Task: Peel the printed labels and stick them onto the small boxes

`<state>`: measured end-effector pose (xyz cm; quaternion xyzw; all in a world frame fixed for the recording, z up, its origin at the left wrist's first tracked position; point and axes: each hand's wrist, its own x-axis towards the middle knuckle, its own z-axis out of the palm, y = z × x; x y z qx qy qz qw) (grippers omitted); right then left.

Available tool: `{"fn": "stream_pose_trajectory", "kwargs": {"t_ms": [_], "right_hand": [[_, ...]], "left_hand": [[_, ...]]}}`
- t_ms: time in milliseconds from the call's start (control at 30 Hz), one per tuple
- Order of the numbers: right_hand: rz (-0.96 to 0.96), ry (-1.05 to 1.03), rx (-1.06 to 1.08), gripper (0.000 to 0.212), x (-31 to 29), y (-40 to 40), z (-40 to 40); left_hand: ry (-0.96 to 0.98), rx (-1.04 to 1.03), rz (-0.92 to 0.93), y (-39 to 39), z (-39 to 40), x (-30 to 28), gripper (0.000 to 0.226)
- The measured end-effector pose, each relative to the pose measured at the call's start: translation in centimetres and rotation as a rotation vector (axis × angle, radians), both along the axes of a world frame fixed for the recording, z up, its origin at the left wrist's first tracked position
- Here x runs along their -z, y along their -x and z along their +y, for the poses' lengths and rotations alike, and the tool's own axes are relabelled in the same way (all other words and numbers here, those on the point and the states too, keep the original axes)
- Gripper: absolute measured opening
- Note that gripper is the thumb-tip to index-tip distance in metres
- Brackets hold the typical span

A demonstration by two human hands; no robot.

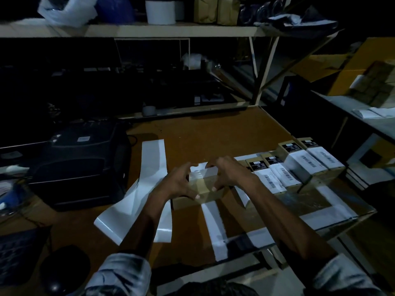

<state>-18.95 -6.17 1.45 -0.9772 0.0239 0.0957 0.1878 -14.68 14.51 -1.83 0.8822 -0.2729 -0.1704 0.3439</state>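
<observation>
Rolled pale sleeves (121, 274) are seen at the bottom edge, and from them two bare forearms are stretched forward to a small brown box (205, 189) held at the middle of the brown surface (203, 133). A white label (203, 171) is being pressed over the far top of the box, its gloss caught by the light. The left hand (177, 182) is curled round the box's left end, thumb laid along the near edge; the right hand (228, 174) is curled round the right end, fingers arched over the label's far corner. The two hands are kept apart by the width of the label, and both are clamped on the same box. The box's long axis is set left to right across the person, so that each hand is placed at one end and neither is clearly nearer; the smoothing stroke, it is judged, is to be run along that axis.

Just right of the box, a row of labelled boxes (299, 165) is ranged, barcodes showing. Spent backing strips (136, 189) are strewn to the left and in front. A black label printer (81, 163) is stood at the far left, and a shelf (128, 29) of rolls and parcels is seen behind.
</observation>
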Motion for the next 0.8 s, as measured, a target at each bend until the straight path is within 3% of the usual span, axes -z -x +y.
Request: {"fn": "stream_pose_trajectory", "kwargs": {"t_ms": [233, 400, 500, 633, 800], "right_hand": [[0.028, 0.059, -0.090, 0.060, -0.3, -0.4, 1.3], [0.072, 0.092, -0.163, 0.050, -1.2, -0.6, 1.4], [0.089, 0.096, -0.185, 0.043, -1.1, -0.5, 1.5], [0.040, 0.115, -0.189, 0.054, -0.5, -0.2, 1.6], [-0.009, 0.140, -0.217, 0.050, 0.2, -0.2, 1.7]], "left_hand": [[-0.118, 0.082, -0.023, -0.4, -0.7, -1.2, 0.060], [-0.167, 0.113, -0.053, -0.9, -1.0, -1.6, 0.044], [-0.175, 0.121, -0.106, -0.8, -1.1, -1.5, 0.040], [-0.149, 0.103, -0.096, -0.8, -1.0, -1.1, 0.041], [-0.119, 0.089, -0.120, -0.8, -0.9, -0.5, 0.040]]}}
